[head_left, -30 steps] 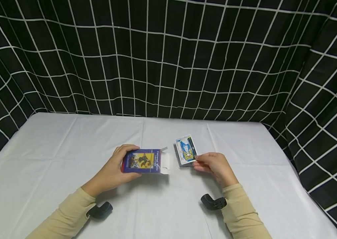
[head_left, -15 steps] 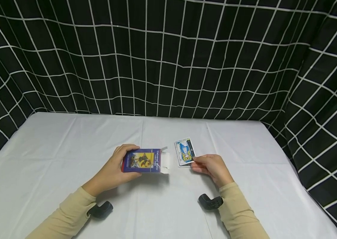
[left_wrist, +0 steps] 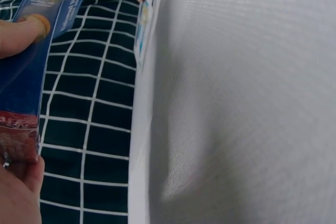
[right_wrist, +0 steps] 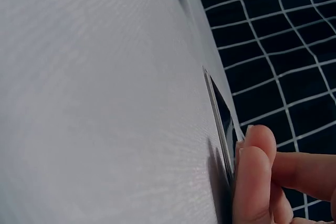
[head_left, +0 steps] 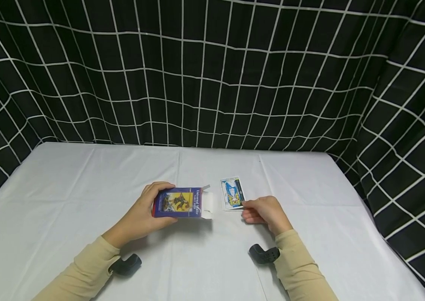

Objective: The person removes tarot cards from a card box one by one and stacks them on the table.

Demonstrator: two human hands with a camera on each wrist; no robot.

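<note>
My left hand [head_left: 142, 214] grips a purple tarot card box [head_left: 178, 203] from its left end, thumb along the near side and fingers over the far side. The box is held above the table, its white end flap [head_left: 207, 205] folded out to the right. To the right of the box, my right hand [head_left: 267, 213] pinches the near right corner of a picture card [head_left: 232, 193] with blue and yellow art. That card lies over a thin stack of cards [right_wrist: 219, 124]; in the right wrist view its held edge is slightly raised from the stack.
A white cloth [head_left: 212, 267] covers the table. Behind and beside it hangs a black curtain [head_left: 197, 75] with a white grid. A dark curved device sits at each wrist, the left one [head_left: 126, 265] and the right one [head_left: 264, 253].
My right hand has brought the card down and slightly left, so that it covers more of the stack. The left hand and the box have stayed nearly still.
</note>
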